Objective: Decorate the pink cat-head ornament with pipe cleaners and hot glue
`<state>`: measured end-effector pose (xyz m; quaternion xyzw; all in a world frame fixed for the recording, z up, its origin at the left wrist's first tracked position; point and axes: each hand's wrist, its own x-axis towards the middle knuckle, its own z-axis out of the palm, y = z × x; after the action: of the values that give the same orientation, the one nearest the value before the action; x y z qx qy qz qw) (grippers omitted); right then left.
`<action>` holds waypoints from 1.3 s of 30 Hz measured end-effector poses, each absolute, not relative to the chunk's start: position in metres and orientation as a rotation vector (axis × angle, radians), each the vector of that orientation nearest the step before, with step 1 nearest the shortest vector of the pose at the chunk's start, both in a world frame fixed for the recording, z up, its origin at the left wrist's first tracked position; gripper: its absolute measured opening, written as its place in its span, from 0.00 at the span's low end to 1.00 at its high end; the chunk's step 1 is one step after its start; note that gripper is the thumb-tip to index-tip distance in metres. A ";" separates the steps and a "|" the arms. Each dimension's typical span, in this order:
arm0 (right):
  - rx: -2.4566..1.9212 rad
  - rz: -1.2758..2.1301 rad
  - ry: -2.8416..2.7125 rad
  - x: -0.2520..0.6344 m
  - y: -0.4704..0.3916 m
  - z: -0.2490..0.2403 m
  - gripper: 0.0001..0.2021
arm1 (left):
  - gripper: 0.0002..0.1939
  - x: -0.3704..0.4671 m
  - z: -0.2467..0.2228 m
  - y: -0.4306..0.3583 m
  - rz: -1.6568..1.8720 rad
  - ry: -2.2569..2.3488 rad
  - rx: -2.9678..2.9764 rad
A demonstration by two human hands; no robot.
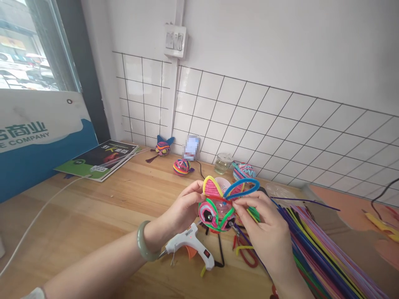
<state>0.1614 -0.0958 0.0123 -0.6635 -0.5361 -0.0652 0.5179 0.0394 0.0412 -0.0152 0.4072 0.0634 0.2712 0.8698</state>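
In front of me I hold up a round animal head made of pipe cleaners (217,226), with pink ears edged in yellow, green trim and dark eyes. My left hand (187,207) grips it by its left side. A blue pipe cleaner (254,185) bent into a loop lies across the right ear. My right hand (264,220) pinches the low end of this loop against the top of the head. Below the hands, a white glue gun (190,243) rests on the table, its small red light showing. Red-handled scissors (249,258) lie partly hidden under the right hand.
Many coloured pipe cleaners (324,245) lie at the right. Along the wall stand a blue-eared yarn head (163,146), a striped ball (182,167), a lit phone (191,147) and a glass jar (222,164). A magazine (102,157) and white cable (46,207) are at left.
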 end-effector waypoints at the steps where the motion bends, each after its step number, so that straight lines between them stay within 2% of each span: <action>1: -1.579 -0.166 -1.312 0.162 -0.096 0.012 0.04 | 0.10 0.039 -0.015 0.041 0.567 0.133 0.849; 7: -1.545 -0.206 -1.412 0.166 -0.097 0.012 0.08 | 0.09 0.040 -0.017 0.042 0.546 0.125 0.837; 15: -1.519 -0.299 -1.685 0.177 -0.101 0.013 0.20 | 0.10 0.039 -0.017 0.042 0.505 0.142 0.857; 28: -1.468 -0.390 -1.798 0.175 -0.100 0.015 0.28 | 0.11 0.040 -0.015 0.041 0.561 0.144 0.846; 39: -1.529 -0.368 -1.798 0.178 -0.099 0.011 0.16 | 0.14 0.036 -0.009 0.038 0.651 0.105 0.878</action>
<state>0.1780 -0.0987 0.0109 -0.5954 -0.6998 -0.1434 0.3676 0.0361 0.0383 -0.0091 0.4173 0.0497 0.3094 0.8530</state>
